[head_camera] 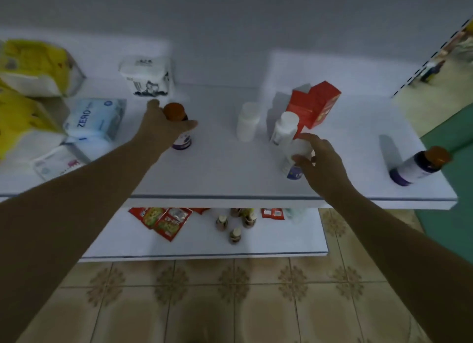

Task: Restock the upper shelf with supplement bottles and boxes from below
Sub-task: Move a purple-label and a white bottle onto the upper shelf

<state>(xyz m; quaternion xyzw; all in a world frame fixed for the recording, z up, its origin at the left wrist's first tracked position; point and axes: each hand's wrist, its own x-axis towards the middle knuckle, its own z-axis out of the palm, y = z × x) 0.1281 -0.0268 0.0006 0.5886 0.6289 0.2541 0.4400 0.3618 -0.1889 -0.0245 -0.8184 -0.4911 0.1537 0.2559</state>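
On the white upper shelf, my left hand wraps a dark bottle with an orange cap, standing upright at the left middle. My right hand grips a white bottle with a purple label, whose base rests on or just above the shelf. Behind it stand a white bottle, another plain white bottle and a red box. A second dark orange-capped bottle stands at the shelf's right end.
Tissue and wipe packs and yellow packages crowd the shelf's left side. The lower shelf holds red sachets and several small brown bottles. Tiled floor lies below; a green surface is at right.
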